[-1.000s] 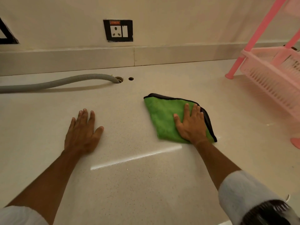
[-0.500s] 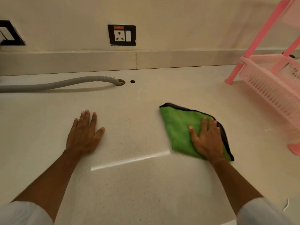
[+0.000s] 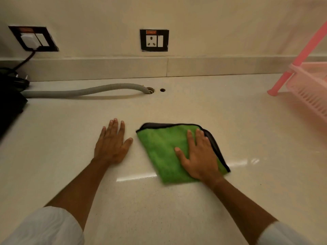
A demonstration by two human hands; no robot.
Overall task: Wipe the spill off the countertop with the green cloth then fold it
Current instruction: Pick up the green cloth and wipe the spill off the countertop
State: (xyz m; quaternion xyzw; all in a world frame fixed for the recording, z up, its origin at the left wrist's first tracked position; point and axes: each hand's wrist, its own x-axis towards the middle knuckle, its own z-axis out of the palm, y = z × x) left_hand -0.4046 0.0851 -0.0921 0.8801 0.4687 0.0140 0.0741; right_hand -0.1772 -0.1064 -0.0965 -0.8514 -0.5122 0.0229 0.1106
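Observation:
A folded green cloth [image 3: 162,149] with a dark edge lies on the beige countertop [image 3: 238,124]. My right hand [image 3: 198,156] presses flat on the cloth's right half, palm down and fingers spread. My left hand [image 3: 111,145] rests flat on the bare counter just left of the cloth, its thumb almost touching the cloth's corner. A shiny streak [image 3: 136,177] runs along the counter below the cloth's near edge; I cannot tell if it is liquid or reflected light.
A grey corrugated hose [image 3: 85,91] runs along the back into a hole, with a small hole [image 3: 162,90] beside it. A pink plastic rack [image 3: 307,92] stands at the right. A black appliance [image 3: 8,106] sits at the far left. Wall sockets [image 3: 154,40] are above.
My right hand has slid the cloth to the left, close to my left hand. The left hand stays flat on the counter. The view has turned to the left.

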